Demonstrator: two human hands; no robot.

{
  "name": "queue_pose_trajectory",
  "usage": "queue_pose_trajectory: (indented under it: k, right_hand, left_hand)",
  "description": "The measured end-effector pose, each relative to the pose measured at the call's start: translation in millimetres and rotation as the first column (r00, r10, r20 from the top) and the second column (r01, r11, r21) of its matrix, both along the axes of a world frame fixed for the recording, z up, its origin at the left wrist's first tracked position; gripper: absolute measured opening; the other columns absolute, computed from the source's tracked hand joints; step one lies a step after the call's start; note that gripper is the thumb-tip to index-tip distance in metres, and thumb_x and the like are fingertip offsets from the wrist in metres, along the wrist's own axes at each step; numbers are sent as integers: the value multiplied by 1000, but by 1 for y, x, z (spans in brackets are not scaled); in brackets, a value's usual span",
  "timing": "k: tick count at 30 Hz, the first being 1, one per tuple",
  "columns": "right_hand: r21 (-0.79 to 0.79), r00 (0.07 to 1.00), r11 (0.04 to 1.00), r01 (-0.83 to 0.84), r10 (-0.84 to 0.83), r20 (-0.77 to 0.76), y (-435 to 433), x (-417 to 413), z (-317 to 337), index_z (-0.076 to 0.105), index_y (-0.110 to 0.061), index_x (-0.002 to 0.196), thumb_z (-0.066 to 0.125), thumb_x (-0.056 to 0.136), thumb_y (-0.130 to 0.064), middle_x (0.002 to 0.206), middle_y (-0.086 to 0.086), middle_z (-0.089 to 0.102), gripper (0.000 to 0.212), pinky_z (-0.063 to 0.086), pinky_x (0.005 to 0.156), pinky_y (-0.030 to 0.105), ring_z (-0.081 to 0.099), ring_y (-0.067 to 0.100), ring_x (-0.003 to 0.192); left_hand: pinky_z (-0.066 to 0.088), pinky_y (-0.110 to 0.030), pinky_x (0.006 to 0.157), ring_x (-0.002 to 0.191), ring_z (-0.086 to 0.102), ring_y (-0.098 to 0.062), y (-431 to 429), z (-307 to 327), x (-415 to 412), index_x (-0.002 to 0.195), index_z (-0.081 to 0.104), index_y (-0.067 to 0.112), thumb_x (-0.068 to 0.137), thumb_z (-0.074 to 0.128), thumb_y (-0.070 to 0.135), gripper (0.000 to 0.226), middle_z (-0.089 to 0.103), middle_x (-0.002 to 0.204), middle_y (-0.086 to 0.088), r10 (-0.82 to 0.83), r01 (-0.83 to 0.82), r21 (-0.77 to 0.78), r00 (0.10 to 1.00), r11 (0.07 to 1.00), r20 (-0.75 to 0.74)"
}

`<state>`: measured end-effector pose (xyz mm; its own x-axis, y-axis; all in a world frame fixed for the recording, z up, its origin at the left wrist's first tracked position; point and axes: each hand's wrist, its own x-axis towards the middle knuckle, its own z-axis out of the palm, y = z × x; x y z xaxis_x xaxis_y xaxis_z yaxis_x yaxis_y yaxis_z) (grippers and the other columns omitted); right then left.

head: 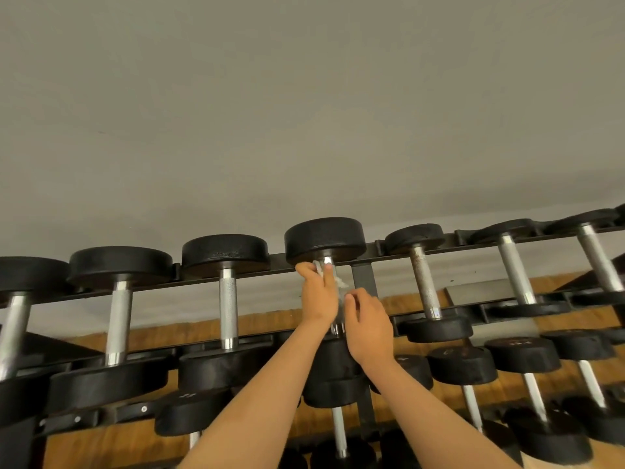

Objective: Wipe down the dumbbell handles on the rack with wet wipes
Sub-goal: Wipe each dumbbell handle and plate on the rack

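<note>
A black dumbbell [324, 239] lies across the top tier of the black rack [363, 282], at the middle of the view. My left hand [318, 292] grips the upper part of its chrome handle with a white wet wipe [340, 281] wrapped under the fingers; a corner of the wipe sticks out to the right. My right hand [367, 319] curls round the lower part of the same handle, just below and right of the left. Most of the handle is hidden behind both hands.
More black dumbbells with chrome handles fill the top tier to the left [226, 292] and right [424, 282]. A second tier of smaller dumbbells [522, 358] sits below. A grey wall rises behind the rack, and wooden flooring shows between the tiers.
</note>
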<state>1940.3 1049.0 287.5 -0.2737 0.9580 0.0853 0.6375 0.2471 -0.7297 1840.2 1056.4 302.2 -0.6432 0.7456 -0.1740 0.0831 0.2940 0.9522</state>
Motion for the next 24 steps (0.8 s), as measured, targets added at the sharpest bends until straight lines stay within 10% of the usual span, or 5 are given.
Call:
queue_pose_trajectory:
  k: [8,17,24]
  right_hand:
    - [-35,1000,999,-13,12,-20,-1,3,0,58,-22,96,40,102,-31,82,-8,58,21,50,65,27,55,4,75]
    - [-69,1000,997,-20,19,-22,1,3,2,57,-23,96,40,102,-31,82,-10,57,19,47,66,25,53,4,77]
    - [-81,1000,997,-16,14,-28,0,4,3,57,-23,97,40,102,-31,81,-9,56,20,47,66,29,52,5,77]
  left_hand:
    - [47,-23,83,107,53,-11,-6,-16,-9,119,60,17,105,41,25,25,56,115,6,-106,95,68,976,993,192]
    - [45,-28,89,100,54,-16,30,-20,-3,116,48,11,101,51,31,25,56,106,-3,89,-79,-69,982,995,168]
    - [43,-13,64,82,57,-11,31,-30,-3,98,55,13,106,30,36,35,59,87,-1,115,-114,-12,986,993,122]
